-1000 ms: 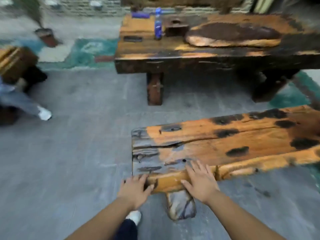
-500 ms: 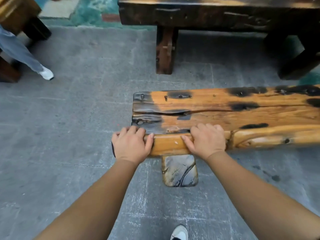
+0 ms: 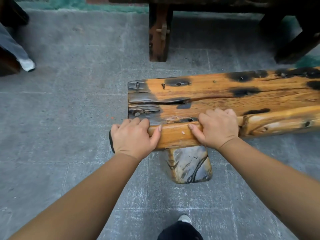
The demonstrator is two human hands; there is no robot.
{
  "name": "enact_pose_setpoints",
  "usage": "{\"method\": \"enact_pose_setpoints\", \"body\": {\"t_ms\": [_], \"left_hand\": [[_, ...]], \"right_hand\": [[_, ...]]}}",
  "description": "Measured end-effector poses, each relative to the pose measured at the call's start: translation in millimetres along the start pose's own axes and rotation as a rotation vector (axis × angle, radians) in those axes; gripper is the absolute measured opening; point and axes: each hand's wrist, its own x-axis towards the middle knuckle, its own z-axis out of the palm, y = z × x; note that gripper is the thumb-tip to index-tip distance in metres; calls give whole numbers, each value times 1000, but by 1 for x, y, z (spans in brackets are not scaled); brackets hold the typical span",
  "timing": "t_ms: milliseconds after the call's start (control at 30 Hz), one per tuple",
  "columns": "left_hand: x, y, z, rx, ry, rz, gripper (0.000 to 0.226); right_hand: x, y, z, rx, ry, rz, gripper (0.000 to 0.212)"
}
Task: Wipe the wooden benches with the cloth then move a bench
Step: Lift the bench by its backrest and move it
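One wooden bench lies across the stone floor, its near end at the frame's centre and the plank running off toward 3 o'clock; a single stubby leg shows beneath it. Both hands are clenched on the rounded near edge: the left hand wraps the corner at 9 o'clock of the plank's end, and the right hand grips just beside it toward 3 o'clock. A thin dark edge at the left hand may be the cloth, though I cannot tell. Judging by this grip, wiping looks finished and the moving step is in hand. At 12 o'clock stands one heavier dark table, well apart. Another person's shoe shows at 10 o'clock.
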Motion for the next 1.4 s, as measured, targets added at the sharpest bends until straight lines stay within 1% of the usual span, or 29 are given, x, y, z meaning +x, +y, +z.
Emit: {"method": "enact_pose_setpoints", "body": {"t_ms": [100,267,433,600,667,833,967,1033,1100,1233,1400], "left_hand": [[2,1,-4,-10,-22,10,50],[13,-6,2,5,-2,24,51],[53,-21,10,61,11,55,54],[105,-42,25,83,41,77,55],[119,-47,30,92,76,95,57],[140,-55,30,102,72,119,53],[167,-63,40,99,119,139,57],[185,-68,45,92,144,164,59],[199,-74,49,99,188,171,57],[212,-80,56,92,235,189,56],[208,-77,48,76,201,164,54]], "right_hand": [[0,1,-2,-1,-3,-18,54],[9,0,4,26,19,-21,54],[44,-2,12,56,66,-1,47],[92,-5,26,22,124,41,50],[103,-4,28,14,131,52,49],[123,-6,31,34,146,51,48],[148,-5,34,15,122,62,57],[161,-4,36,-15,143,57,61],[175,-5,40,-15,161,62,61],[187,-6,44,13,165,121,61],[185,-4,44,93,188,118,56]]}}
